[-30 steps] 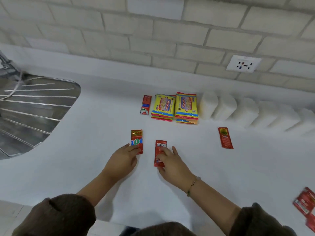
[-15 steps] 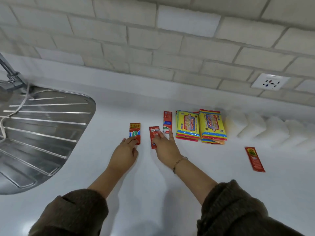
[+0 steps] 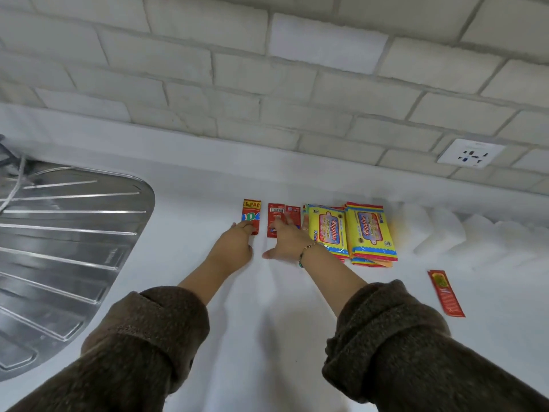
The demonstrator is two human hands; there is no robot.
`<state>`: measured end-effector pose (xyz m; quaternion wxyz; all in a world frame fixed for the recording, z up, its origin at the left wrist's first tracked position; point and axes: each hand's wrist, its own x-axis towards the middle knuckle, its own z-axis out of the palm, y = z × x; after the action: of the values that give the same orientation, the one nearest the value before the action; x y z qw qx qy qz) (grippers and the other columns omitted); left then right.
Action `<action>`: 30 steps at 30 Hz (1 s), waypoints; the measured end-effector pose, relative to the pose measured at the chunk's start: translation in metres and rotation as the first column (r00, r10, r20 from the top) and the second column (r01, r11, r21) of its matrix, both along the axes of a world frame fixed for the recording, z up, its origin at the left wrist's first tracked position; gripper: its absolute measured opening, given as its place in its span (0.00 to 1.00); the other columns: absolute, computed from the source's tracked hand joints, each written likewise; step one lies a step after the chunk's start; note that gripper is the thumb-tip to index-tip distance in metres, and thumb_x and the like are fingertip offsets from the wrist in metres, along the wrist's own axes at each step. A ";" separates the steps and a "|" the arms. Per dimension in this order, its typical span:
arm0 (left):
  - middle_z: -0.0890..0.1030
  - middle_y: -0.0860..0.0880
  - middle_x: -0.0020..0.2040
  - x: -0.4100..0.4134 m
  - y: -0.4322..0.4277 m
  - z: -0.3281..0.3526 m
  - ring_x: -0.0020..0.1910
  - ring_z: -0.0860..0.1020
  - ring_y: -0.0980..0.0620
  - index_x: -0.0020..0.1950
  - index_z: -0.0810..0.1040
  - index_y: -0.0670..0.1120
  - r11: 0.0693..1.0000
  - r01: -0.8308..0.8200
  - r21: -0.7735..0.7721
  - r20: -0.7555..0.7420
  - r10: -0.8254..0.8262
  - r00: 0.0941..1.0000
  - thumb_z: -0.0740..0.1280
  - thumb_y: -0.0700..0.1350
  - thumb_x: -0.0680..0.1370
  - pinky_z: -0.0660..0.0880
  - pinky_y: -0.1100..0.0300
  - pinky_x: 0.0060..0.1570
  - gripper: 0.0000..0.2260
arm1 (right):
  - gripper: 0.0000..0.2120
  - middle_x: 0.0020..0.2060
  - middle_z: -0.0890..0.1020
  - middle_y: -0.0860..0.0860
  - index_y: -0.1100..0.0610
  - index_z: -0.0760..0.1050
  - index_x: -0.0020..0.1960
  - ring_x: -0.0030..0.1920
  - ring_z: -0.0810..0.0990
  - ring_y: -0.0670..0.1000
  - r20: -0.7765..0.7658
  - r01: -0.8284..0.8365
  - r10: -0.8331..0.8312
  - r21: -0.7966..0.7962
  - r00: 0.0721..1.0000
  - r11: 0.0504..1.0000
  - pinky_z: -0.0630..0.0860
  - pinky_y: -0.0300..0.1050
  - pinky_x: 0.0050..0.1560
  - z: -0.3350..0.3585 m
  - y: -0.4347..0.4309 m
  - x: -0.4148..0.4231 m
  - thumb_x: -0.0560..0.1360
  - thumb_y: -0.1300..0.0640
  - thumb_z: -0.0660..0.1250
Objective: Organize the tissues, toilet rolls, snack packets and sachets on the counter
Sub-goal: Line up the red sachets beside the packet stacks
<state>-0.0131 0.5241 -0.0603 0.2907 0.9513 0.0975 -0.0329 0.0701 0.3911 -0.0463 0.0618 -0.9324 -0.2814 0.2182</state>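
orange sachet, red sachet slid back to wipes packs | fingers pressing

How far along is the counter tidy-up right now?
Done: two stacks of yellow tissue packs and the white rolls line up at the back, with one red sachet beside the packs. In hand: the left hand presses a yellow-topped sachet and the right hand a barcode sachet in that row. Left: a long red sachet lies apart, right.

bare counter lies open beside the sink; wipe packs block the right.
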 end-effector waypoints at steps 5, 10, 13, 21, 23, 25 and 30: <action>0.67 0.47 0.72 0.006 0.000 0.000 0.72 0.65 0.46 0.71 0.64 0.45 0.997 0.077 0.022 -0.013 -0.077 0.997 0.60 0.34 0.74 0.55 0.50 0.74 0.25 | 0.45 0.76 0.56 0.57 0.58 0.54 0.73 0.77 0.45 0.53 0.063 -0.015 0.015 0.008 0.998 1.000 0.35 0.63 0.73 -0.001 0.004 0.000 0.66 0.42 0.72; 0.57 0.46 0.77 0.006 -0.002 0.002 0.77 0.51 0.47 0.75 0.56 0.45 0.978 0.143 0.152 0.004 -0.145 0.989 0.58 0.31 0.73 0.41 0.51 0.74 0.32 | 0.48 0.76 0.55 0.55 0.58 0.51 0.75 0.77 0.46 0.54 0.244 -0.107 0.077 0.113 0.967 0.988 0.36 0.62 0.73 0.005 -0.010 -0.012 0.66 0.46 0.74; 0.59 0.45 0.76 0.008 -0.018 0.014 0.76 0.53 0.46 0.75 0.58 0.45 0.987 0.080 0.139 0.167 -0.103 0.981 0.58 0.30 0.72 0.41 0.54 0.73 0.32 | 0.41 0.77 0.54 0.53 0.57 0.51 0.75 0.77 0.44 0.52 0.287 -0.114 0.042 0.240 0.957 0.964 0.39 0.59 0.74 0.013 -0.043 -0.021 0.71 0.49 0.70; 0.64 0.47 0.74 0.016 -0.139 0.048 0.76 0.56 0.48 0.72 0.65 0.46 0.977 0.212 0.026 0.272 -0.211 0.939 0.60 0.34 0.75 0.52 0.58 0.73 0.25 | 0.31 0.75 0.59 0.50 0.54 0.57 0.73 0.77 0.47 0.52 0.331 0.138 -0.270 0.372 0.904 0.918 0.33 0.60 0.72 0.029 -0.198 -0.033 0.75 0.48 0.65; 0.64 0.48 0.74 0.018 -0.183 0.047 0.76 0.55 0.49 0.72 0.66 0.46 0.957 0.288 0.024 0.273 -0.284 0.919 0.59 0.34 0.75 0.46 0.59 0.73 0.24 | 0.30 0.75 0.59 0.51 0.53 0.58 0.73 0.77 0.47 0.53 0.313 0.226 -0.347 0.364 0.884 0.904 0.34 0.60 0.72 0.031 -0.243 -0.039 0.75 0.47 0.64; 0.64 0.48 0.74 0.019 -0.225 0.044 0.76 0.55 0.49 0.72 0.65 0.46 0.936 0.350 0.031 0.264 -0.346 0.900 0.58 0.35 0.76 0.42 0.60 0.72 0.24 | 0.29 0.75 0.60 0.52 0.54 0.59 0.73 0.77 0.48 0.54 0.304 0.298 -0.405 0.342 0.862 0.891 0.35 0.60 0.73 0.031 -0.283 -0.047 0.76 0.46 0.63; 0.59 0.47 0.76 0.028 -0.325 0.028 0.76 0.53 0.50 0.74 0.61 0.46 0.876 0.478 0.061 0.135 -0.481 0.866 0.58 0.39 0.77 0.42 0.60 0.73 0.24 | 0.29 0.75 0.60 0.52 0.53 0.58 0.73 0.77 0.47 0.56 0.232 0.439 -0.516 0.311 0.825 0.843 0.33 0.61 0.72 0.018 -0.383 -0.070 0.76 0.46 0.62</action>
<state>0.0150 0.1988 -0.0322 0.2677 0.9491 -0.1628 -0.0331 0.0000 0.0083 -0.0283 0.1845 -0.9804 -0.0679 0.0121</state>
